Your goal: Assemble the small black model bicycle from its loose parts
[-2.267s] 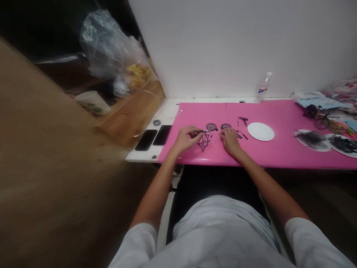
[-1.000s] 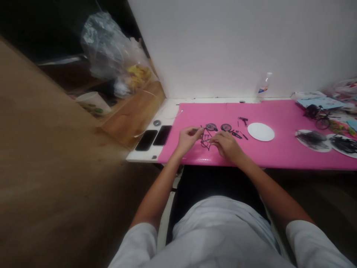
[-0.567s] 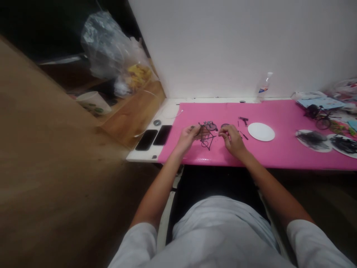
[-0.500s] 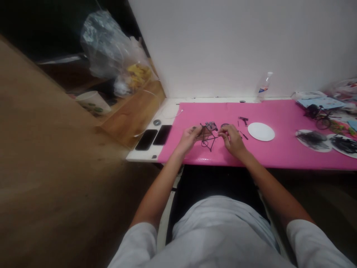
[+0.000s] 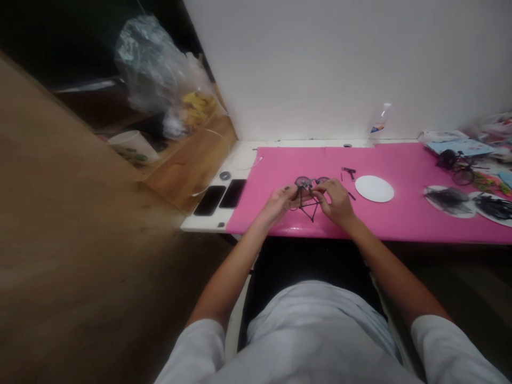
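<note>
My left hand (image 5: 283,202) is closed on a small black model bicycle frame (image 5: 309,212), held above the pink mat (image 5: 276,165). The fingers of my right hand (image 5: 334,198) are pinched together against the right side of that frame; whether they also hold a small part is hidden. Just beyond my fingers lie small spoked wheels (image 5: 303,181), partly covered by the frame and hands. To the right of my right hand are a black pistol-shaped part (image 5: 349,173) and a thin dark stick (image 5: 351,195).
A white plate (image 5: 375,189) stands right of my hands. Farther right are plates of black parts (image 5: 448,201) and a model bicycle (image 5: 458,162). A clear bottle (image 5: 380,121) stands by the wall. Two phones (image 5: 233,193) lie at the left edge.
My left hand has moved slightly right with the bicycle frame, which has turned a little. My right hand's fingers, a small gap away before, now meet the frame.
</note>
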